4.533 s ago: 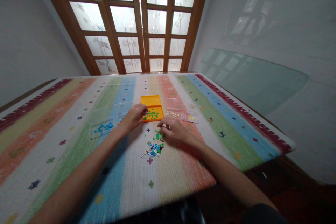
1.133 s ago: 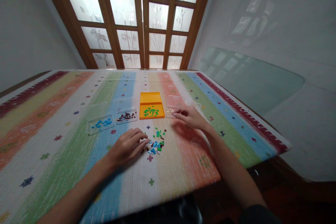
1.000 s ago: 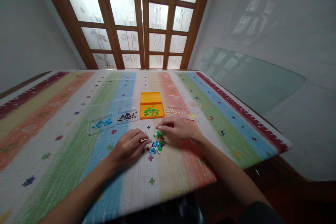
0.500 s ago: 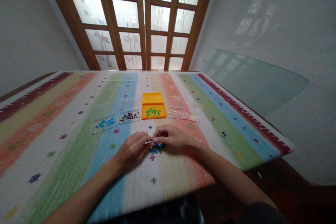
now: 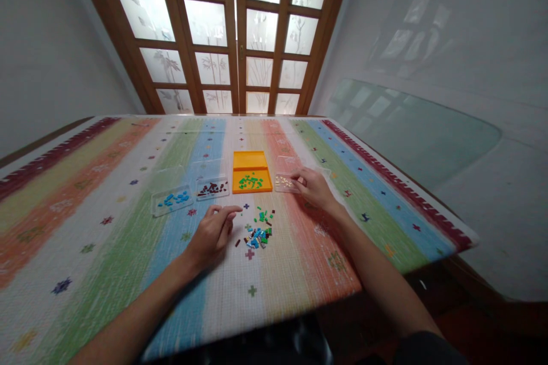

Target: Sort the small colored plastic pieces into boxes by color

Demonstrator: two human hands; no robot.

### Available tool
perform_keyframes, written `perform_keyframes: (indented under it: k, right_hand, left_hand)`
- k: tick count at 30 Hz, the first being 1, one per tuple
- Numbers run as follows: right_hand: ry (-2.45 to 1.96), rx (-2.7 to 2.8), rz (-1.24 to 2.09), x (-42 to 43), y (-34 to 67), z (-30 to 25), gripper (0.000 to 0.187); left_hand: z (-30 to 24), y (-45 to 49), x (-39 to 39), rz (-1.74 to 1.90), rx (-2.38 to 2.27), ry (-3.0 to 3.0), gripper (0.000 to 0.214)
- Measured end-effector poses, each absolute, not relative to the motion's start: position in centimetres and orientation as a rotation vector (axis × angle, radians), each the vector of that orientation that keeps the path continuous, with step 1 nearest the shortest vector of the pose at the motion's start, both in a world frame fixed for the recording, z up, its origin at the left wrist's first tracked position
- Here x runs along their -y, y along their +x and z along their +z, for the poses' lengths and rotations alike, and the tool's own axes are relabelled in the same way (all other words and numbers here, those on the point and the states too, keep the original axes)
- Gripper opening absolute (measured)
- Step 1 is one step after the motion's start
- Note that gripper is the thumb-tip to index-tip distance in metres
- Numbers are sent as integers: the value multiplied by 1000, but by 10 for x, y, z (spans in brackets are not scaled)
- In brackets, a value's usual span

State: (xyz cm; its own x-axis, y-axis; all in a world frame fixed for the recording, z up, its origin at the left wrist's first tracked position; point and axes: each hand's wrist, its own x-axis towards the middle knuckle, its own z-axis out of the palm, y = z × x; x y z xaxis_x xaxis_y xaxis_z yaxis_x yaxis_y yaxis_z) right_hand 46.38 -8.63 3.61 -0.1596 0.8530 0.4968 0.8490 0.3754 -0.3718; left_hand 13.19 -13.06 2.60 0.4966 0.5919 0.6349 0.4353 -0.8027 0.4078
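And the hands have split: half a second ago I had both together over the mixed pile of small blue, green, brown and white plastic pieces (image 5: 258,237), and now my bare right hand (image 5: 314,187) is away at the clear plastic box (image 5: 280,190) of small cream pieces, fingertips over its right end. That leaves the pile uncovered on the striped, cloth-covered tabletop (image 5: 231,296), with loose green pieces (image 5: 262,218) just beyond it and one dark brown bar-shaped piece (image 5: 237,243) off to its left; I'd judge the work has moved to the cream box for now, with plenty still lying loose. Right grip: thumb and fingers drawn close together, and I can't tell whether a piece sits between them. My bare left hand (image 5: 213,234) has pulled a touch off the pile, index finger reaching right, the others curled under; whether that grip holds anything, I can't tell either. My forearms slant in from the lower corners, the right one stretched farther. Between the hands, farther back, stands the orange plastic box (image 5: 249,159), lid up, green pieces inside.
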Motion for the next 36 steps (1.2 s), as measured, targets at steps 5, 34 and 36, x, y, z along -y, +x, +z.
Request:
perform_keyframes:
  k: [5, 34, 36]
  right_hand:
    - [-1508, 2031, -64, 86, 464, 30, 22]
    - [-1311, 2180, 25, 111, 419, 37, 17]
    - [-1332, 2188, 36, 111, 419, 37, 17]
  left_hand:
    - [25, 132, 129, 1101, -894, 2430, 32]
    - [33, 139, 139, 609, -585, 2609, 14]
    - [35, 139, 138, 604, -589, 2617, 13]
